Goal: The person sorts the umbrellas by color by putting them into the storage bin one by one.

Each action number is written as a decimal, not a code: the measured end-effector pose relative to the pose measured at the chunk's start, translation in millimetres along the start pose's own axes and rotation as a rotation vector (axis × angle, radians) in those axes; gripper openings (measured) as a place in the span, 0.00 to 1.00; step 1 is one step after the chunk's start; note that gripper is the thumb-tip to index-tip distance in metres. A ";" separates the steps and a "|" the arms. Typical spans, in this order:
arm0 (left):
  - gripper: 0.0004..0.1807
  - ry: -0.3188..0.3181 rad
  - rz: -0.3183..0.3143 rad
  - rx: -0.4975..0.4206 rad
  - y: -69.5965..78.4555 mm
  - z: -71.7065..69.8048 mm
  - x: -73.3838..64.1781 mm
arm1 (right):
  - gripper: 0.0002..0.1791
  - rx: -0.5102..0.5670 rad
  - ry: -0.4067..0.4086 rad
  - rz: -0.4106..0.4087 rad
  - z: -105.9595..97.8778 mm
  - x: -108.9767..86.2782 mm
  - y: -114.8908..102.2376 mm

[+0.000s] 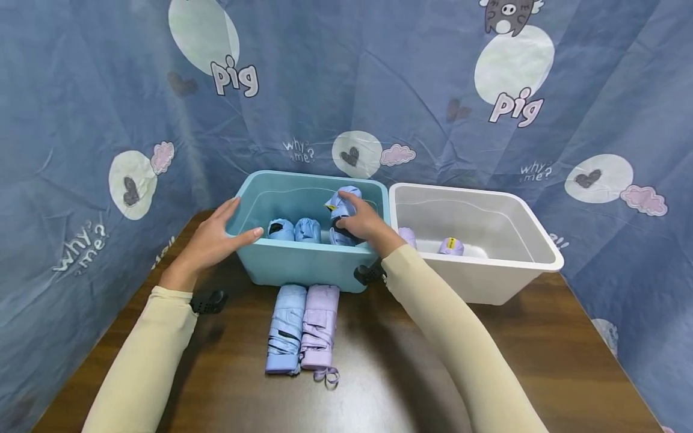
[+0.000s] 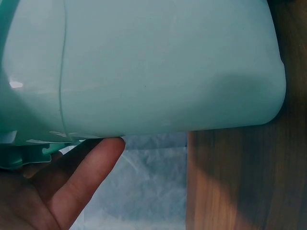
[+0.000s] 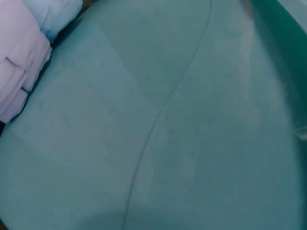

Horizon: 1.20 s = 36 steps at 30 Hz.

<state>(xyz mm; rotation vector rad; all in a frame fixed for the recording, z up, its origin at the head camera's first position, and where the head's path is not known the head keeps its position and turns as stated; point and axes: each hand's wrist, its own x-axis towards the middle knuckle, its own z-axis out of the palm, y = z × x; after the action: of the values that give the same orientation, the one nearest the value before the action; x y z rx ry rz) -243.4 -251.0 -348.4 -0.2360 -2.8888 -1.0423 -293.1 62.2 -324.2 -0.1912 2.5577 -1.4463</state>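
A teal bin (image 1: pixel 311 264) stands on the table, with two light blue folded umbrellas (image 1: pixel 281 230) upright in its left part. My right hand (image 1: pixel 364 221) reaches in over the front rim at the right and grips another light blue folded umbrella (image 1: pixel 342 207), which stands upright. My left hand (image 1: pixel 213 237) rests at the bin's left front corner, thumb spread along the front rim. In the left wrist view one finger (image 2: pixel 91 179) lies straight against the bin's outer wall (image 2: pixel 168 72). My right hand is hidden in the right wrist view.
A white bin (image 1: pixel 487 279) stands right beside the teal one, holding lilac folded umbrellas (image 1: pixel 451 246). In front of the teal bin, a light blue umbrella (image 1: pixel 287 331) and a lilac umbrella (image 1: pixel 320 328) lie side by side on the brown table (image 1: pixel 390 385). A blue patterned curtain (image 1: pixel 346 78) hangs behind.
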 end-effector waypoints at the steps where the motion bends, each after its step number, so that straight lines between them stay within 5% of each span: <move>1: 0.57 0.000 0.003 0.001 -0.5 0.3 -0.2 | 0.40 -0.013 -0.003 0.020 0.3 0.4 0.6; 6: 0.56 0.017 0.032 -0.001 -1.4 -0.1 0.5 | 0.40 -0.105 0.006 0.106 1.1 1.7 -1.1; 12: 0.56 0.032 0.043 -0.005 -1.1 -1.1 0.8 | 0.40 -0.219 0.057 0.116 2.5 2.4 -2.9; 19: 0.56 0.017 0.022 0.019 -4.7 0.6 -0.8 | 0.34 -0.101 -0.040 0.126 4.5 1.1 0.3; 28: 0.56 0.009 0.025 0.018 -2.3 1.6 1.7 | 0.30 0.036 0.000 0.108 1.4 -0.2 1.2; 36: 0.56 0.011 0.023 0.015 -2.1 0.2 -0.2 | 0.25 0.123 0.061 -0.010 -1.1 -9.7 -9.5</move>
<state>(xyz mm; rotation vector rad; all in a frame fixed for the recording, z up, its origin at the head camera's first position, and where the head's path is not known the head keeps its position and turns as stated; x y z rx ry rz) -243.5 -252.5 -349.8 -0.2614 -2.8757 -1.0144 -283.7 60.3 -314.5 -0.1438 2.5068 -1.6314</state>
